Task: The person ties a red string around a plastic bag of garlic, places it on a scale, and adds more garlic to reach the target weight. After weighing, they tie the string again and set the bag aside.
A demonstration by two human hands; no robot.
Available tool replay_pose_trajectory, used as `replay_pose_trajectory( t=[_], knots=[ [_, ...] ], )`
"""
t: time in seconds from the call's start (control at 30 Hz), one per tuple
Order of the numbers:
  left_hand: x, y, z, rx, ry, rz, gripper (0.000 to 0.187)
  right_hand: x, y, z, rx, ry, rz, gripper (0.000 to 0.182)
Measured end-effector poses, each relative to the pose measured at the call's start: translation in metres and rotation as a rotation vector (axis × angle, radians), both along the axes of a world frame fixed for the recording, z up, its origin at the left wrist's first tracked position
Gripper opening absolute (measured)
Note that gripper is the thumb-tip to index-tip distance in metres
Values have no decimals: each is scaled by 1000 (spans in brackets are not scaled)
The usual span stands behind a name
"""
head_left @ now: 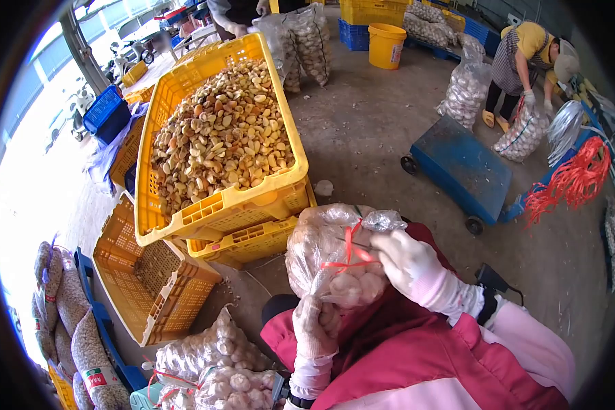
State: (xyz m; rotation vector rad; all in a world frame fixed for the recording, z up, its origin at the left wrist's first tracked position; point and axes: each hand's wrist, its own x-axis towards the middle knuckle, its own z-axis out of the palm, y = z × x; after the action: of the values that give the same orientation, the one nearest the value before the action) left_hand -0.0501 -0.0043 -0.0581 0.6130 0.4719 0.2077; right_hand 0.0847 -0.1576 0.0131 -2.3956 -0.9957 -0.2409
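A clear plastic bag of garlic bulbs [352, 285] rests on my lap, with red plastic string [348, 256] around it. My left hand [314, 324], in a white glove, is closed on a gathered part of the bag's plastic at its near edge. At the bag's right side my gloved right hand [404, 260] is closed beside the red string. A thin dark pointed tool [362, 243] sticks out from its fingers over the bag; its handle is hidden in the hand. Crumpled plastic [384, 220] shows just above the right hand.
Stacked yellow crates [295, 174] hold loose cloves ahead. Left is a tilted crate [123, 273]; more bagged garlic [215, 348] lies by my left arm. A blue platform cart [461, 167] and red string bundle [581, 178] are right. A co-worker [526, 58] bends over a bag.
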Motion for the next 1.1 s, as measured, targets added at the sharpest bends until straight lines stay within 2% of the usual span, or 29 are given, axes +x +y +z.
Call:
replay_pose_trajectory(
  t=[0.1,0.17,0.23,0.27,0.3,0.33,0.37,0.4,0.43,0.47,0.5,0.57,0.63,0.7,0.73,0.77,0.83,0.9,0.97,1.0,1.03,1.07,1.1],
  knots=[
    [0,-1,0,37,-10,5,42,24,43,4,326,-28,81,14],
    [-1,0,-4,46,-27,8,42,51,65,5,336,-37,562,17],
    [-1,0,-5,73,-33,11,42,63,77,38,9,-186,420,19],
    [-1,0,-4,77,-35,13,42,75,85,52,283,-12,497,8],
    [0,0,-3,77,-29,14,42,89,90,69,568,490,692,10],
    [-1,0,-2,77,-19,12,42,88,77,108,603,805,563,23],
    [-2,1,-2,77,-18,12,42,113,73,124,573,377,595,28],
    [-3,2,-2,38,-21,-5,38,138,70,140,564,-64,521,32],
    [-3,3,-2,-4,-26,-23,33,164,56,159,388,-179,444,32],
    [-3,2,-3,-9,-32,-24,33,199,46,156,285,-303,467,30],
    [-3,2,-5,-11,-56,-9,33,202,39,146,279,-310,471,30],
    [0,2,-5,-16,-79,13,32,188,29,124,-517,-248,600,32],
    [-1,3,-2,-21,-62,4,32,147,15,104,-714,295,514,28],
    [-1,3,-3,-24,-42,0,32,128,15,107,-878,845,318,27],
    [-1,3,-3,-26,-34,-1,32,143,7,86,-648,940,471,21],
    [-1,3,-3,-24,-30,0,32,141,7,77,-307,980,542,27],
    [-1,2,-3,-16,-23,-6,33,144,22,48,210,1019,613,37],
    [-1,3,-7,6,-31,-30,36,105,52,48,471,1254,701,43],
    [-2,3,-6,30,-36,-46,40,68,74,48,391,1335,819,41],
    [-3,4,-5,13,-11,-34,41,78,78,30,305,896,803,34],
    [-5,4,-4,-9,16,-22,41,87,82,11,215,464,695,28],
    [-7,2,-4,-11,23,-22,41,117,71,6,164,144,514,23],
    [-7,0,-3,21,33,-29,41,159,57,-1,383,841,393,22]
  ],
)
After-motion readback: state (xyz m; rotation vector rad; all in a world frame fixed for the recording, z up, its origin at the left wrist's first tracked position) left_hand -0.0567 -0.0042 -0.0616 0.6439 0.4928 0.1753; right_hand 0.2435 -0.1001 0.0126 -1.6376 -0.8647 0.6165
